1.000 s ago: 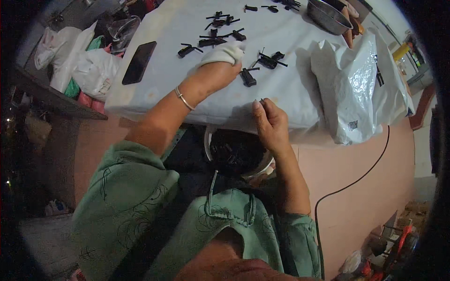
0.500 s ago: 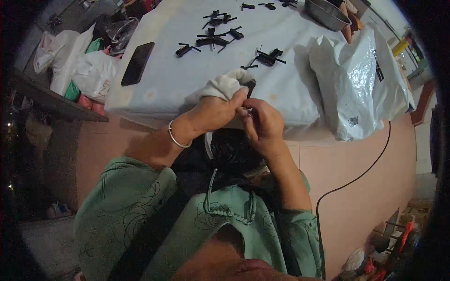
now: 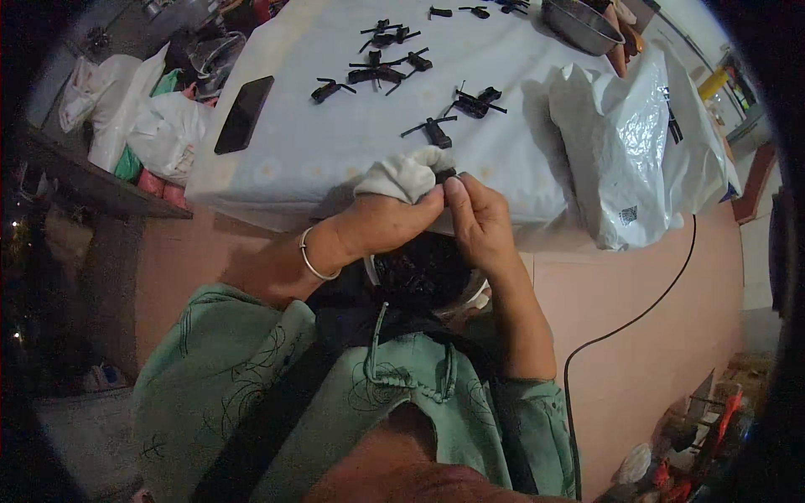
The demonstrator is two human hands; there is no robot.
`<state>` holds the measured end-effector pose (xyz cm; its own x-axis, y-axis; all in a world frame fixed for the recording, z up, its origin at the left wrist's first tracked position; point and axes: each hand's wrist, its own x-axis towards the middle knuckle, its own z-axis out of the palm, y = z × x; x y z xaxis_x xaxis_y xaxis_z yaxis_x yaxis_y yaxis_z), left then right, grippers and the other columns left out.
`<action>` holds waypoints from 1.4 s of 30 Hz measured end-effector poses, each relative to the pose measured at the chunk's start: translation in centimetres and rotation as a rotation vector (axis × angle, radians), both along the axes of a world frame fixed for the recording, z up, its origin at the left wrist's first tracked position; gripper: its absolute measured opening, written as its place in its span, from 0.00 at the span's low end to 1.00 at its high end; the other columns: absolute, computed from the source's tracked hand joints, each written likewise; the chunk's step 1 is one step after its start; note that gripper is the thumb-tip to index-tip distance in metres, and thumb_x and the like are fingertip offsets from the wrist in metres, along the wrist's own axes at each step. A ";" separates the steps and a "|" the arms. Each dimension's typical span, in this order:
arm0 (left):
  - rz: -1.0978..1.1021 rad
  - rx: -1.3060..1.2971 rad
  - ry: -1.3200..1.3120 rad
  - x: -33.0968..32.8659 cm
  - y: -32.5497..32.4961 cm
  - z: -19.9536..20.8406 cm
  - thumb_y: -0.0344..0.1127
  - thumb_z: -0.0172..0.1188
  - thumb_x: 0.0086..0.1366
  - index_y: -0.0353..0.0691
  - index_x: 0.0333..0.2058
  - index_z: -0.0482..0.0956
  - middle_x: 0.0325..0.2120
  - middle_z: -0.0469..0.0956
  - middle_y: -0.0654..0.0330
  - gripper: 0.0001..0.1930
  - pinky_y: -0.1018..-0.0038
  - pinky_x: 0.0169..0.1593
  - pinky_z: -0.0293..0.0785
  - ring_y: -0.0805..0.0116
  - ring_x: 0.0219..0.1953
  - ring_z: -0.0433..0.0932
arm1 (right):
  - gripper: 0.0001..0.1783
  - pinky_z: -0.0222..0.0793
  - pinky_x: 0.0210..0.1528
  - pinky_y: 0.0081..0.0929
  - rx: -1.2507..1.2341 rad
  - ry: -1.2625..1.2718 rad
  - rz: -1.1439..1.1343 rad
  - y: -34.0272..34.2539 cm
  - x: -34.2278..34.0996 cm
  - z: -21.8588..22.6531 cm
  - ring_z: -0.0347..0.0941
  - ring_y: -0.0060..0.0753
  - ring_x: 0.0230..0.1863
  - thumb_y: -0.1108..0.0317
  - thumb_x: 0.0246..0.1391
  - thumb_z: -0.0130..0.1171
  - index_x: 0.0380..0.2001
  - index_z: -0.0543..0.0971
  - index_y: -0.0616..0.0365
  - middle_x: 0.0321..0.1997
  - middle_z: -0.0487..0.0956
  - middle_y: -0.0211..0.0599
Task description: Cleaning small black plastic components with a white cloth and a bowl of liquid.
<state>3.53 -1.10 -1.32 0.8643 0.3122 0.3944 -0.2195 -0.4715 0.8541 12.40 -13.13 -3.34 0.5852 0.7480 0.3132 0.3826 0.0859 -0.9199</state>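
My left hand [image 3: 394, 214], its fingers wrapped in a white cloth [image 3: 401, 176], pinches a small black part [image 3: 445, 175] over the front edge of the table. My right hand [image 3: 480, 216] is closed at the same part, thumb and index finger pressed to its near right side. Just beyond the cloth lies a black piece [image 3: 436, 132] with thin strips sticking out. More such black pieces [image 3: 377, 73] are scattered farther back. Under my hands, at my lap, a round container [image 3: 419, 272] holds many small black parts; my forearms hide some of it.
A phone [image 3: 244, 115] lies at the table's left. To the right stands a white plastic bag [image 3: 616, 159], with a metal bowl [image 3: 580, 29] behind it. Filled bags [image 3: 168, 130] sit on a shelf at left. A black cable [image 3: 637, 323] runs down the floor on the right.
My right hand has shifted slightly, its thumb now up against the black part. More of the black piece beyond the cloth and of the lap container shows. The view has moved a little.
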 end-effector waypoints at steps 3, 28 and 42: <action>0.032 0.199 -0.037 -0.2 -0.2 0.8 0.29 0.53 0.52 0.33 0.30 0.72 0.28 0.74 0.51 0.07 0.70 0.29 0.70 0.60 0.26 0.74 | 0.15 0.57 0.27 0.14 0.019 0.042 -0.025 0.4 -0.3 -0.6 0.58 0.13 0.25 0.62 0.59 0.44 0.26 0.71 0.62 0.22 0.68 0.20; 0.088 0.567 -0.057 -1.3 0.2 0.7 0.30 0.53 0.52 0.34 0.30 0.72 0.25 0.73 0.50 0.07 0.64 0.29 0.69 0.53 0.26 0.73 | 0.16 0.57 0.25 0.18 0.096 0.317 -0.052 1.7 -2.5 -1.1 0.55 0.15 0.23 0.62 0.59 0.43 0.21 0.67 0.62 0.18 0.64 0.24; 0.090 0.891 -0.090 -1.3 0.6 0.0 0.28 0.52 0.53 0.33 0.34 0.71 0.27 0.73 0.50 0.09 0.67 0.29 0.68 0.57 0.27 0.72 | 0.17 0.59 0.26 0.22 0.057 0.203 -0.066 2.2 -2.5 -1.7 0.57 0.19 0.23 0.61 0.59 0.43 0.22 0.68 0.63 0.18 0.66 0.31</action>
